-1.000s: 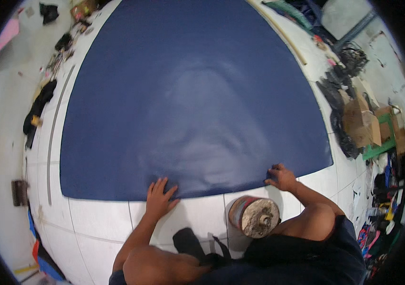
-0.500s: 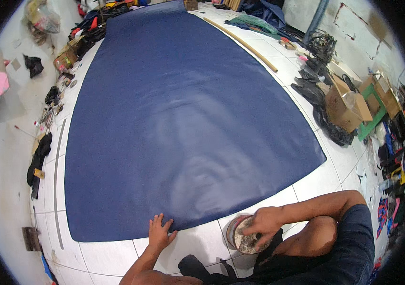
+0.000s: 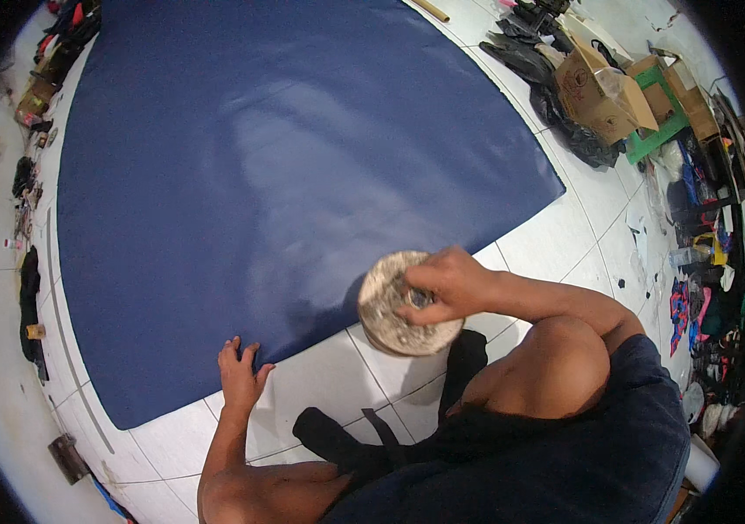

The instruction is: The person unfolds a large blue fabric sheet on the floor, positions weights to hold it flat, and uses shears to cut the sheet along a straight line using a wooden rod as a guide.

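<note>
A large dark blue sheet [image 3: 154, 218] with a smooth, slightly shiny surface lies flat on the white tiled floor. My left hand [image 3: 240, 375] rests on its near edge, fingers spread and flat, holding nothing. My right hand [image 3: 453, 284] is closed on a thick, round, grimy whitish disc [image 3: 387, 319], gripping it near the hole in its middle. The disc overlaps the sheet's near edge in view and looks lifted off the floor. Its underside is hidden.
To the right stand an open cardboard box [image 3: 595, 92], black plastic bags [image 3: 595, 144] and a green frame [image 3: 662, 131], with mixed clutter beyond. Small items line the left wall, beside a long grey strip [image 3: 71, 336]. A tan pole [image 3: 429, 10] lies at the far edge.
My right hand has lifted the round disc from the floor beside my knee toward the sheet's near edge. My left hand stays on the edge. The view has tilted down and shifted right.
</note>
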Demonstrator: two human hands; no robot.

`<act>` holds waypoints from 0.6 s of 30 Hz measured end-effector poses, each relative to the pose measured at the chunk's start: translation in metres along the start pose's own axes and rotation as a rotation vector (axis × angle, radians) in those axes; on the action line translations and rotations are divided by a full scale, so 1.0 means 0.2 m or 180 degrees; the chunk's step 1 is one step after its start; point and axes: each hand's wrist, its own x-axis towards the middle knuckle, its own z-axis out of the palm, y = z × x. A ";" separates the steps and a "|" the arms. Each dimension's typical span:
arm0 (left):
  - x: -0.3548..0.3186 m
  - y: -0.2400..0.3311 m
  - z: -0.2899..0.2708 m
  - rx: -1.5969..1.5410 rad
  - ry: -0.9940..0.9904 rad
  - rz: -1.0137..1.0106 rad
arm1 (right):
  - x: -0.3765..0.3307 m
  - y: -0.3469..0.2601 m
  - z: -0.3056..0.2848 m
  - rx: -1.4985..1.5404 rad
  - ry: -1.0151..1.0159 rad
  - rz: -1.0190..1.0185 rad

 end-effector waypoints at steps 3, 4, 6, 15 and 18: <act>0.04 0.04 0.05 -0.0042 -0.0041 0.0036 | 0.02 0.10 -0.02 -0.0366 0.0258 0.0077; 0.05 0.06 0.06 -0.0036 -0.0061 0.0049 | 0.01 0.16 -0.01 -0.0493 0.0326 0.0097; 0.04 0.04 0.04 -0.0069 -0.0117 0.0077 | 0.07 0.26 0.06 -0.0423 0.0318 0.0123; 0.42 0.41 -0.38 0.0989 -0.2729 -0.0543 | 0.27 0.26 -0.09 0.0142 -0.1115 0.1554; 0.55 0.58 -0.65 0.0100 -0.2111 -0.1142 | 0.29 0.13 -0.38 0.0513 -0.1505 0.1837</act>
